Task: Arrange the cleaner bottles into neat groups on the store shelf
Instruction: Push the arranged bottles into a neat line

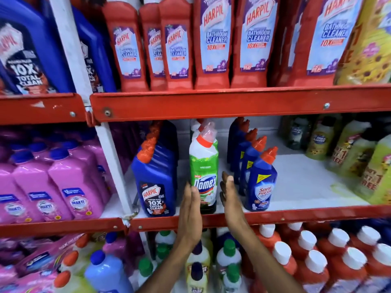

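A green and white Domex bottle (pixel 204 168) with a red cap stands at the front of the middle shelf (pixel 296 182), more like it lined up behind. My left hand (pixel 191 205) lies flat against its left side, fingers straight. My right hand (pixel 229 194) is flat and open just to the bottle's right; I cannot tell whether it touches. A row of dark blue Harpic bottles (pixel 157 176) stands to the left. To the right runs a row of blue Sani Fresh bottles (pixel 261 182) with orange caps.
Bare white shelf lies right of the Sani Fresh row, up to yellow-green bottles (pixel 372 172). Red Harpic bathroom cleaners (pixel 213 43) fill the shelf above. Pink bottles (pixel 63 187) fill the left bay. Red white-capped bottles (pixel 313 263) stand below. A red shelf lip (pixel 296 216) runs across the front.
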`<state>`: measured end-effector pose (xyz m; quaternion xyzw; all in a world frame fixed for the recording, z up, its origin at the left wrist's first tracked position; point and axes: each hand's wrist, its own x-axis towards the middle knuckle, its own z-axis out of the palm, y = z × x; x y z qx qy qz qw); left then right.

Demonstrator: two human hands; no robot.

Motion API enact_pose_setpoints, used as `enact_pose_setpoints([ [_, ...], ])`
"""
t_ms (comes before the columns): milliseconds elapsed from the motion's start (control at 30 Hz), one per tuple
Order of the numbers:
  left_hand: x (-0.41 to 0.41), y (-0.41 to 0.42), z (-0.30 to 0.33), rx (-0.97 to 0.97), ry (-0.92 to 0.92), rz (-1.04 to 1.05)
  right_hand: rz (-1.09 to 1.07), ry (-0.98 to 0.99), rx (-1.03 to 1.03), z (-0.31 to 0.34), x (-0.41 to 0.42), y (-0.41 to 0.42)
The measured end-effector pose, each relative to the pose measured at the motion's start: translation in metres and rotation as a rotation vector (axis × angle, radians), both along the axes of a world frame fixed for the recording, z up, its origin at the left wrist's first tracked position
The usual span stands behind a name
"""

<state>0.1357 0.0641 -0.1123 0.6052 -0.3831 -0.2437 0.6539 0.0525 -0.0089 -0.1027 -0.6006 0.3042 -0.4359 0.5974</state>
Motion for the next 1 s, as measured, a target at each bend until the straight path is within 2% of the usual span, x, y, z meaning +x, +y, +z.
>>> enact_pose_setpoints([
  [67, 0.004, -0.008, 0.001, -0.05, 0.117, -0.07, 0.068, -0.003, 0.02, 0.003, 0.002, -0.005],
  [167, 0.003, -0.011, 0.004, -0.105, 0.179, -0.066, 0.156, -0.021, -0.009, 0.006, 0.003, -0.007],
  [533, -0.012, -0.01, 0.014, -0.085, 0.147, -0.116, 0.14, -0.013, 0.07, -0.004, 0.004, -0.018],
  [767, -0.011, -0.014, 0.011, -0.023, 0.117, -0.126, 0.116, 0.0, 0.031, -0.003, 0.005, -0.016],
  [867, -0.009, -0.007, 0.009, -0.02, 0.054, -0.101, 0.008, 0.003, -0.013, -0.008, 0.005, -0.014],
  [1000, -0.002, 0.028, -0.004, -0.089, -0.213, 0.161, -0.434, -0.124, -0.226, -0.007, -0.008, 0.015],
])
